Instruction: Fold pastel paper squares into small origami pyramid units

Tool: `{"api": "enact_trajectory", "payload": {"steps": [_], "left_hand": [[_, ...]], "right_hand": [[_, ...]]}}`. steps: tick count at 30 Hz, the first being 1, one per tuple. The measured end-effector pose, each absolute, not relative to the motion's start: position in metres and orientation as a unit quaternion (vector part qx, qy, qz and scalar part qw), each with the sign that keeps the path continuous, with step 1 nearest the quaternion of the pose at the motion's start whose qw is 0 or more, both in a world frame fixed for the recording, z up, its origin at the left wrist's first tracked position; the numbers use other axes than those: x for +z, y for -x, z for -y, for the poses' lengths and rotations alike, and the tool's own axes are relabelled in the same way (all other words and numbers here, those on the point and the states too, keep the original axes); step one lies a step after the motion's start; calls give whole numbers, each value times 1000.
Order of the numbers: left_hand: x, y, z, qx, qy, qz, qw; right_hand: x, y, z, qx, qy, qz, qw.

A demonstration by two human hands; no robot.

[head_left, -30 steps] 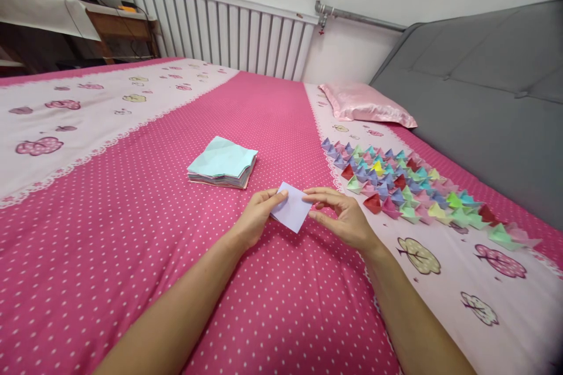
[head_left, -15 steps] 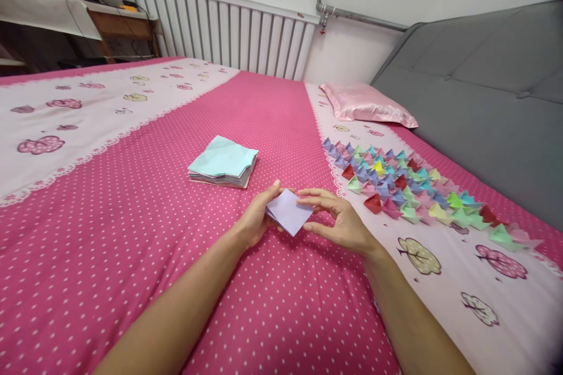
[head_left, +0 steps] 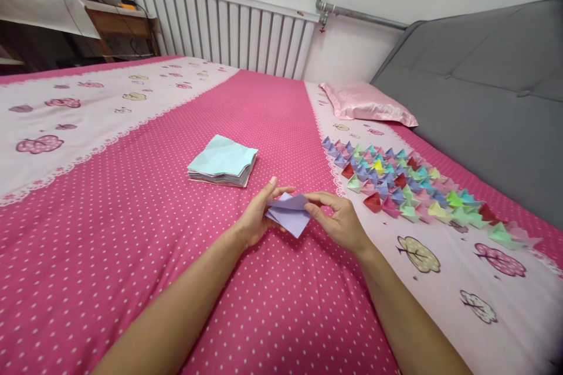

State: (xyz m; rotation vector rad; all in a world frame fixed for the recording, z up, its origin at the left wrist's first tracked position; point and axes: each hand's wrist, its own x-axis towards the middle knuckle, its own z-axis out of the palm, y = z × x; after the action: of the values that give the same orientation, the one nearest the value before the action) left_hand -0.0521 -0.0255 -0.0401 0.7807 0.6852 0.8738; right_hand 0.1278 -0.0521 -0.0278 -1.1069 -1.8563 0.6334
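A small folded sheet of lilac origami paper [head_left: 292, 220] is held just above the pink dotted bedspread. At its left edge, my left hand [head_left: 255, 218] grips it, with fingers partly hidden beneath. My right hand [head_left: 338, 220] pinches the paper's right corner between thumb and fingers, and an upper flap is lifted and bent toward the far side. Beyond my left hand lies a stack of square paper [head_left: 222, 159] with a light blue sheet on top. To the right, several rows of folded paper boats [head_left: 399, 180] in many colours stand on the bedspread.
A pink satin pillow [head_left: 367, 105] lies at the back right, by the grey padded headboard [head_left: 484, 76]. Behind the bed, a white radiator [head_left: 229, 29] and a pipe run along the wall. A desk [head_left: 118, 26] with a monitor stands at the far left.
The right hand's fingers have closed on the paper's right corner. The top layer, flat before, is now raised and folding away; the left hand has hardly moved.
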Motion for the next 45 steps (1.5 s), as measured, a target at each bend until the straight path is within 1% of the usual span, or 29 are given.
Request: {"api": "enact_trajectory", "payload": {"steps": [3, 5, 8, 12, 15, 19, 22, 25, 28, 31, 33, 35, 39, 45], "left_hand": [[-42, 53, 25, 384, -386, -297, 785], [-42, 53, 26, 390, -400, -298, 774], [-40, 52, 28, 411, -423, -300, 750], [-40, 51, 27, 427, -418, -315, 738], [-42, 52, 23, 451, -401, -335, 724], [-42, 54, 19, 514, -370, -349, 691], [-37, 56, 18, 559, -318, -332, 690], [-31, 57, 19, 575, -257, -248, 736], [-28, 56, 24, 529, -249, -162, 795], [-32, 51, 29, 487, -318, -125, 804], [-36, 46, 32, 483, -381, -131, 777], [-39, 42, 34, 489, -419, -171, 746], [-44, 38, 32, 523, -381, -249, 721], [-46, 41, 27, 531, -382, -235, 719]], "right_hand": [[-31, -125, 52, 220, 470, 726, 451], [-34, -123, 52, 230, 492, 693, 474], [-38, -121, 52, 292, 514, 610, 527], [-40, -118, 48, 393, 492, 490, 603], [-40, -119, 45, 443, 483, 405, 638], [-41, -123, 43, 488, 479, 351, 640], [-41, -123, 44, 516, 475, 338, 627], [-41, -121, 44, 568, 466, 303, 607], [-40, -116, 44, 597, 458, 251, 609], [-39, -110, 46, 589, 448, 222, 635], [-38, -105, 50, 576, 444, 221, 650], [-37, -99, 55, 571, 447, 230, 649], [-37, -91, 63, 577, 460, 269, 619], [-39, -95, 61, 520, 468, 332, 632]]}}
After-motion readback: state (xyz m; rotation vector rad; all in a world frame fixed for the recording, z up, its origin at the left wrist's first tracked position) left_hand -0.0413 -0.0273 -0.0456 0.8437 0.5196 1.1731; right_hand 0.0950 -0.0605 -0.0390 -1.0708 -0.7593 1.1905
